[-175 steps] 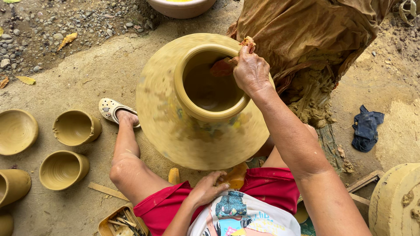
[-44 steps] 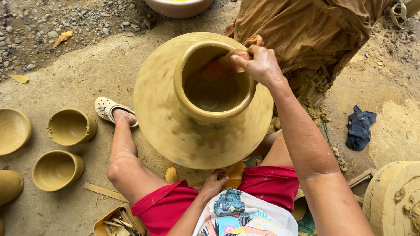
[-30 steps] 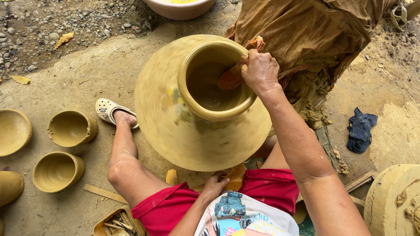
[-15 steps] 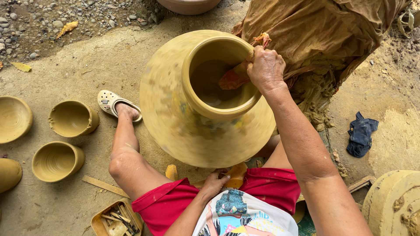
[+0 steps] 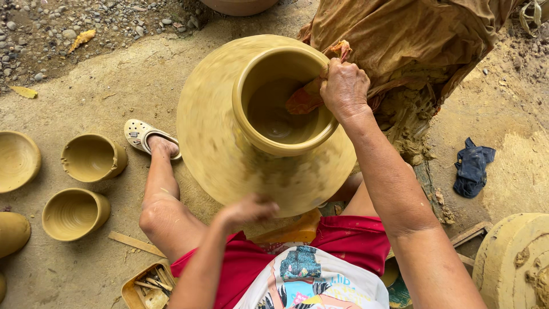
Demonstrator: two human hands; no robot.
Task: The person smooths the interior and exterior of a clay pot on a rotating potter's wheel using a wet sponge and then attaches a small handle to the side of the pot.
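Observation:
A large wet clay pot (image 5: 229, 137) stands between my knees, its surface blurred as it turns. My right hand (image 5: 344, 86) grips the pot's rim on the right side and presses an orange-brown cloth (image 5: 304, 98) against the inner wall. A corner of the cloth sticks up behind the fingers. My left hand (image 5: 247, 209) is raised at the pot's near lower side, blurred, touching or almost touching the wall; whether it holds anything cannot be made out.
Several small clay pots (image 5: 91, 157) stand on the ground at left, with a bowl (image 5: 17, 160). A small tray of wooden tools (image 5: 146, 289) lies by my left thigh. A cloth-covered clay heap (image 5: 412, 34) rises behind; a dark rag (image 5: 473, 166) and another clay piece (image 5: 514, 260) lie right.
My left hand has risen from my lap to the pot's near side. My right hand stays on the rim with the cloth while the pot keeps turning.

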